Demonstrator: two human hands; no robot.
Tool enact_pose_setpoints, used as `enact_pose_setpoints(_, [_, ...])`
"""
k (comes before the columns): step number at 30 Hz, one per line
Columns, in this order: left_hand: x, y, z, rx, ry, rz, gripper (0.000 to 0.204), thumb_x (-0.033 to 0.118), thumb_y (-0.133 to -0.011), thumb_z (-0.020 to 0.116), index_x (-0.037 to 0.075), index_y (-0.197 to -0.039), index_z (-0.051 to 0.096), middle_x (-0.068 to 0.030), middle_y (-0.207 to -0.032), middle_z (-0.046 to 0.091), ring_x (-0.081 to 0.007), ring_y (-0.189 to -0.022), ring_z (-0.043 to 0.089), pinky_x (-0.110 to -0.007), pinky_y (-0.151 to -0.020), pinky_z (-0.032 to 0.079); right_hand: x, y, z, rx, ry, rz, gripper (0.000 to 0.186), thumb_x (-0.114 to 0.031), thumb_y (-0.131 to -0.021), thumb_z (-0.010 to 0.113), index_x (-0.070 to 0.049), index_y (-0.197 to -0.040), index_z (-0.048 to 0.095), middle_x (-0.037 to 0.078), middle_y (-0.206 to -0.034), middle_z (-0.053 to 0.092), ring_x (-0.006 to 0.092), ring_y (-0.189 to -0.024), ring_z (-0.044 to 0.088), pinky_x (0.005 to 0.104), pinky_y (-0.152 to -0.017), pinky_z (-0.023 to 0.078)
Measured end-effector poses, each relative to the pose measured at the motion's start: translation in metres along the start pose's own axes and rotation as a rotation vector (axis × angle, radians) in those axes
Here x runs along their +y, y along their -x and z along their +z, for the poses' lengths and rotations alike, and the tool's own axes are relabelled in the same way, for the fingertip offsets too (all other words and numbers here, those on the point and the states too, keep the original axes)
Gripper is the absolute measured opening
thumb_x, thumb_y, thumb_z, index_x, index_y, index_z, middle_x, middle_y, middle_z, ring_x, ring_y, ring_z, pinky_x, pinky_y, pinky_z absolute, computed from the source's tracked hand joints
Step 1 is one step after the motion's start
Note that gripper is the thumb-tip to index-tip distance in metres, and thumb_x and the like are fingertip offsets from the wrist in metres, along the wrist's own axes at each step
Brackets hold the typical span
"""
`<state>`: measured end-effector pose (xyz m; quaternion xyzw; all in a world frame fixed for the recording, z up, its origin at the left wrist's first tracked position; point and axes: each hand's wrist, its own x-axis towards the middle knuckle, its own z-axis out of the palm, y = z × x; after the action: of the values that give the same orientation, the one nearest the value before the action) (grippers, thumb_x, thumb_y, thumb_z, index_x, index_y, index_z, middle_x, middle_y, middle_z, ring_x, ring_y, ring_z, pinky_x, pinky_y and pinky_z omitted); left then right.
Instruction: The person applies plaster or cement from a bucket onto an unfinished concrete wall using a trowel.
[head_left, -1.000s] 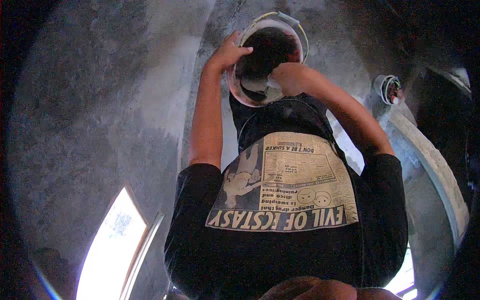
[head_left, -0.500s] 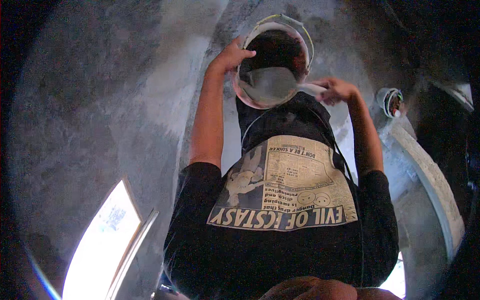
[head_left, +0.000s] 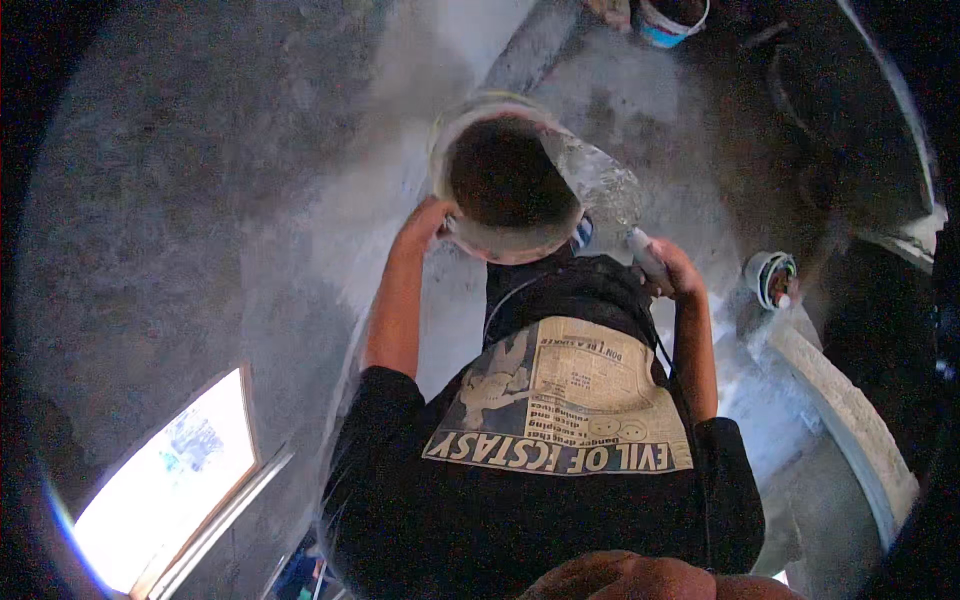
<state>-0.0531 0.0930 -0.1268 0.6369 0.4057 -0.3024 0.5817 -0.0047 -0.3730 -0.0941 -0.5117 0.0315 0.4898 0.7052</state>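
Note:
A pale round bucket [head_left: 500,245] with a dark inside is tilted in front of my body. My left hand [head_left: 425,223] is closed on its lower left side; the fingers behind the bucket are hidden. My right hand [head_left: 677,268] grips the pale handle of a scoop [head_left: 608,185]. Its broad head looks grey and shiny, blurred by motion, and overlaps the bucket's right rim. Whether the shine is wet material or the head itself, I cannot tell. Something thin and yellowish, perhaps the bucket's handle, runs along the far rim.
A white and blue bucket [head_left: 668,35] stands at the far right. A smaller white container [head_left: 772,280] with items in it sits by a curved, pale ledge [head_left: 850,400]. Rough grey surfaces surround me, with a bright window [head_left: 175,475] at lower left.
The bucket has come nearer my body and shifted left. The scoop's head has moved from inside the bucket to its right rim. My right hand is lower.

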Motion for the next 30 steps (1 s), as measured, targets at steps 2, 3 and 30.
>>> enact_pose_setpoints(2, [-0.003,0.003,0.016,0.112,0.222,0.016,0.018,0.017,-0.067,0.061,0.004,-0.079,0.06,-0.0074,-0.07,0.055,-0.0207,-0.058,0.052,-0.033,-0.045,0.041,0.004,-0.005,-0.018,0.21,0.152,-0.099,0.055,-0.051,-0.083,0.049,0.001,-0.1,0.058,0.009,-0.062,0.059,0.0129,-0.036,0.047,0.0247,-0.03,0.034])
enact_pose_setpoints(3, [-0.018,0.003,0.01,0.123,0.372,-0.004,0.017,0.017,-0.067,0.061,0.004,-0.078,0.059,-0.0085,-0.072,0.055,-0.022,-0.059,0.052,-0.034,-0.047,0.042,-0.008,-0.01,0.002,0.239,0.074,-0.097,0.055,-0.054,-0.082,0.047,-0.001,-0.09,0.06,0.01,-0.061,0.06,0.0134,-0.035,0.046,0.0253,-0.031,0.033])
enact_pose_setpoints(30, [0.056,-0.019,-0.012,-0.03,0.02,1.276,0.027,0.029,-0.075,0.064,0.004,-0.085,0.062,-0.0091,-0.082,0.057,-0.0198,-0.072,0.05,-0.036,-0.066,0.041,-0.195,-0.182,0.1,0.28,-0.149,-0.492,0.038,-0.036,-0.089,0.046,0.0,-0.098,0.055,0.013,-0.076,0.059,0.0227,-0.051,0.055,0.0337,-0.043,0.043])
